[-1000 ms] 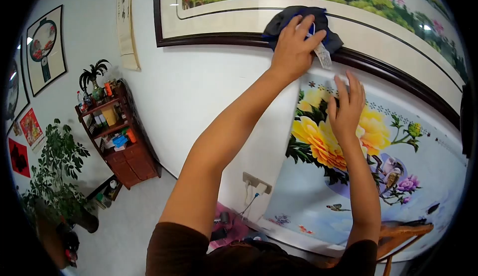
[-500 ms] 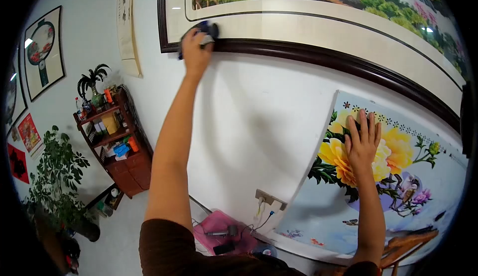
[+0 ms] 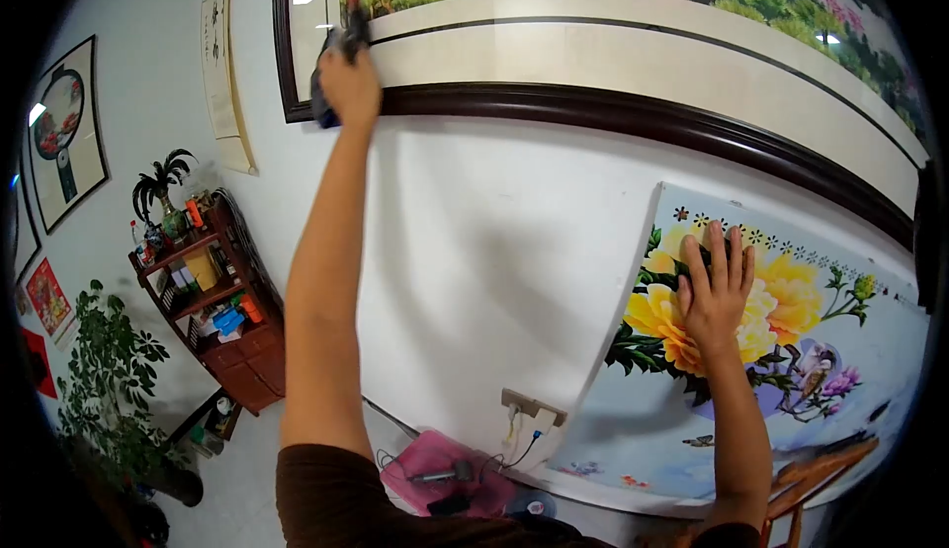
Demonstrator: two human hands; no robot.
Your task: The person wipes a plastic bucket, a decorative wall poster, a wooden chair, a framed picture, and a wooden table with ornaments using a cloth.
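My left hand (image 3: 351, 85) is raised and closed on a dark cloth (image 3: 324, 103), its folds bunched around the fingers. It presses the cloth to the lower left part of a large framed landscape picture (image 3: 554, 44), just above the dark wooden frame (image 3: 514, 101). Part of the cloth is hidden behind the hand. My right hand (image 3: 717, 296) lies flat, fingers stretched, on a pale blue panel (image 3: 623, 439) painted with yellow flowers, which leans against the wall below the picture.
A wall socket (image 3: 534, 407) with plugs and cables sits low on the wall. Beneath it are a pink stool-like surface (image 3: 425, 454) with a hair dryer. To the left stand a wooden shelf cabinet (image 3: 237, 350) and a leafy plant (image 3: 109, 370). A wooden chair (image 3: 825, 474) is at lower right.
My left hand has moved the cloth left and inward, from the frame's lower edge towards the picture's left corner. My right hand stays on the panel. The view has shifted slightly.
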